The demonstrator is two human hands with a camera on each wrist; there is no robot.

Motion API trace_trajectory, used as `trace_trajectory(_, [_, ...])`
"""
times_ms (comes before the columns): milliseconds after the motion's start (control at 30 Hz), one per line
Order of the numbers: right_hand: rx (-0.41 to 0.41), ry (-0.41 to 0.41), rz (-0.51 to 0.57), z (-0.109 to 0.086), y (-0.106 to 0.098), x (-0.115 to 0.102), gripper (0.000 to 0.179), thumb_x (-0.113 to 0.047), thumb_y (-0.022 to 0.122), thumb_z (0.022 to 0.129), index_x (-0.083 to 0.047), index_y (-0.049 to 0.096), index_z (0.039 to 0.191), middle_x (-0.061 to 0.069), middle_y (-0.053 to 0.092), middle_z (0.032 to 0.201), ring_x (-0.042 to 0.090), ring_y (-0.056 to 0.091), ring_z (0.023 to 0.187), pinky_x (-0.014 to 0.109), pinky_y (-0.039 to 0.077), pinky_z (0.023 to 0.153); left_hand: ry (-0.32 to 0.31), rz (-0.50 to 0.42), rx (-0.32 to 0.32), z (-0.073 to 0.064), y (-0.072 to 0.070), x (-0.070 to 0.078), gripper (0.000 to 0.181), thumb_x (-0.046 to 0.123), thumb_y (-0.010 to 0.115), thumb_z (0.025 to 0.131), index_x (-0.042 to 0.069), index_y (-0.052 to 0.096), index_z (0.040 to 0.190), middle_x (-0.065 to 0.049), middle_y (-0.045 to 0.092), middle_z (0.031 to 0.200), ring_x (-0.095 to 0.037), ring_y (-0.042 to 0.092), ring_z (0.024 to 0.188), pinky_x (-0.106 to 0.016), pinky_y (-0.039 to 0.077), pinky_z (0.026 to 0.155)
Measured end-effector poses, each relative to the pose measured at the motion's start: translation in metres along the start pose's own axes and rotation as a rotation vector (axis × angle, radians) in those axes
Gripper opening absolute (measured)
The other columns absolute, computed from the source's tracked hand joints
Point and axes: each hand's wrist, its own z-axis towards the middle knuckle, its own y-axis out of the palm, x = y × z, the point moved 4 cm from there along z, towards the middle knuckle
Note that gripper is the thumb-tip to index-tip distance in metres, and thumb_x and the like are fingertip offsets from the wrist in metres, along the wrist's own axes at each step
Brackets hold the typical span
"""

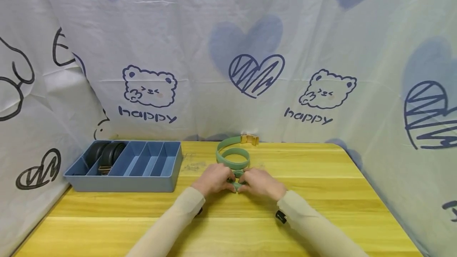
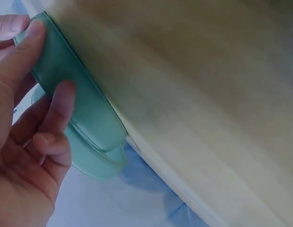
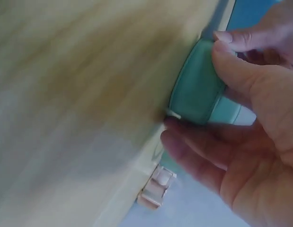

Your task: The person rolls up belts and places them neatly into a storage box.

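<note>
A green belt [image 1: 231, 140] stands on edge on the wooden table, with its gold buckle [image 1: 249, 139] at the far end. The near end is wound into a small coil, and a wider loop curves behind it. My left hand [image 1: 214, 179] grips the coil from the left, thumb and fingers against the strap. From the other side my right hand [image 1: 262, 181] pinches the same coil. In the left wrist view the stitched green strap [image 2: 80, 94] shows under my thumb. The right wrist view has the thumbs close together at the strap [image 3: 196, 85].
To the left stands a blue-grey divided box [image 1: 121, 183]. Rolled black belts [image 1: 113, 152] sit in its left compartments, one with a gold-toned buckle. A white printed cloth [image 1: 203, 102] hangs behind the table and along its sides.
</note>
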Motion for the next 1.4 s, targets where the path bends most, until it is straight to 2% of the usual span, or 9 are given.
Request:
trace_trajectory(200, [-0.073,-0.026,0.005,0.000,0.000,0.007,0.019,-0.031,0.070,0.090,-0.016,0.078,0.097,0.007,0.071,0.109,0.020,0.066,0.101,0.037,0.051,0.092,0.025,-0.056,-0.031,-0.004,0.003,-0.005,0.025,0.034,0.079,0.079,0.021,0.078,0.100,0.010,0.074,0.098,-0.010,0.068,0.090,-0.029,0.055,0.082])
trace_trajectory(433, [-0.027,0.052,0.000,0.003,0.000,0.001,0.022,-0.041,0.070,0.089,-0.022,0.074,0.078,-0.010,0.059,0.074,0.005,0.048,0.066,0.023,0.040,0.060,0.038,-0.096,-0.043,0.002,0.001,0.003,0.012,0.035,0.079,0.080,0.025,0.078,0.085,0.016,0.071,0.081,0.001,0.059,0.069,-0.021,0.051,0.071])
trace_trajectory(600, [-0.025,0.033,-0.037,0.004,-0.001,-0.001,0.019,-0.036,0.069,0.091,-0.020,0.079,0.086,-0.003,0.074,0.088,0.022,0.067,0.098,0.035,0.054,0.076,-0.029,-0.215,0.050,0.002,-0.009,-0.006,0.013,0.026,0.073,0.090,0.021,0.077,0.101,0.008,0.073,0.092,-0.006,0.063,0.077,-0.024,0.052,0.069])
trace_trajectory(733, [-0.034,0.020,-0.048,0.003,-0.001,0.000,0.019,-0.036,0.069,0.091,-0.020,0.078,0.085,-0.003,0.076,0.090,0.032,0.060,0.121,0.044,0.053,0.092,-0.105,-0.079,0.194,0.005,-0.015,-0.012,0.031,0.015,0.066,0.094,0.019,0.068,0.125,0.000,0.068,0.119,-0.017,0.067,0.085,-0.031,0.053,0.069])
trace_trajectory(833, [-0.027,0.006,-0.046,0.002,-0.001,0.001,0.020,-0.036,0.069,0.091,-0.020,0.077,0.082,-0.004,0.076,0.086,0.032,0.059,0.123,0.045,0.052,0.094,-0.108,0.039,0.153,0.008,-0.012,-0.011,0.040,0.010,0.065,0.093,0.019,0.062,0.133,-0.003,0.063,0.124,-0.020,0.066,0.087,-0.032,0.053,0.069])
trace_trajectory(933, [-0.016,-0.014,-0.042,0.000,-0.001,0.002,0.025,-0.035,0.069,0.091,-0.020,0.070,0.070,-0.010,0.068,0.068,0.030,0.062,0.119,0.041,0.053,0.093,-0.123,0.078,0.122,0.009,-0.010,-0.010,0.029,0.011,0.070,0.090,0.014,0.067,0.119,-0.006,0.063,0.108,-0.020,0.062,0.082,-0.033,0.051,0.067])
trace_trajectory(1067, [-0.017,-0.011,-0.010,-0.006,-0.002,0.006,0.035,-0.033,0.069,0.091,-0.019,0.057,0.061,-0.011,0.050,0.055,0.031,0.064,0.113,0.041,0.053,0.090,-0.246,0.100,0.274,0.004,-0.017,-0.017,0.023,0.020,0.078,0.084,0.010,0.064,0.099,-0.007,0.060,0.094,-0.022,0.059,0.082,-0.037,0.052,0.067])
trace_trajectory(1233, [-0.026,0.037,0.029,-0.017,-0.005,0.019,0.032,-0.029,0.070,0.091,-0.016,0.061,0.063,-0.007,0.060,0.059,0.038,0.055,0.127,0.049,0.045,0.103,-0.399,-0.066,0.490,-0.006,-0.033,-0.029,0.031,0.037,0.074,0.087,0.009,0.062,0.093,-0.007,0.064,0.087,-0.021,0.060,0.073,-0.037,0.051,0.063])
trace_trajectory(1400, [-0.032,0.086,0.070,-0.033,-0.008,0.036,0.034,-0.026,0.069,0.092,-0.013,0.059,0.062,-0.003,0.060,0.058,0.041,0.051,0.130,0.048,0.047,0.101,-0.540,-0.384,0.515,-0.019,-0.038,-0.039,0.047,0.060,0.062,0.089,0.015,0.057,0.077,-0.001,0.057,0.065,-0.015,0.051,0.056,-0.029,0.041,0.052])
